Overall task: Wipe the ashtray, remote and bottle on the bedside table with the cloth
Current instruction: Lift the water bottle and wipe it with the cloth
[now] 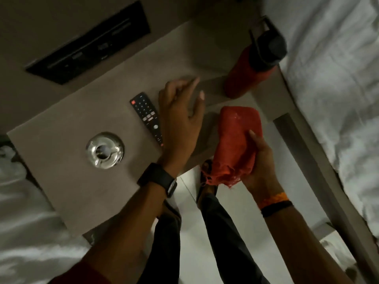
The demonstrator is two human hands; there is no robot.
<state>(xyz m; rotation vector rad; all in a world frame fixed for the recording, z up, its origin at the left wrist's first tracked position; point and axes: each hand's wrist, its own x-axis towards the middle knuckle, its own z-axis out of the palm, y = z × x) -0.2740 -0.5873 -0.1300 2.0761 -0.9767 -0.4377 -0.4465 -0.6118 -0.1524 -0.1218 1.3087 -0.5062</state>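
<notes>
A round glass ashtray (pixel 105 150) sits on the brown bedside table (pixel 61 160) at the left. Right of it lies a black remote (pixel 147 115), face up. A red bottle (pixel 249 72) with a black lid stands at the table's far right corner. My left hand (pixel 180 115) hovers over the table just right of the remote, fingers spread, holding nothing. My right hand (pixel 260 160) grips a folded red cloth (pixel 235 144) above the table's front edge, between the remote and the bottle.
White bedding (pixel 338 89) lies on a bed to the right and more white bedding (pixel 30 232) at the lower left. A black switch panel (pixel 88 46) is set in the wall behind the table. My legs and feet show below over a pale floor (pixel 190 242).
</notes>
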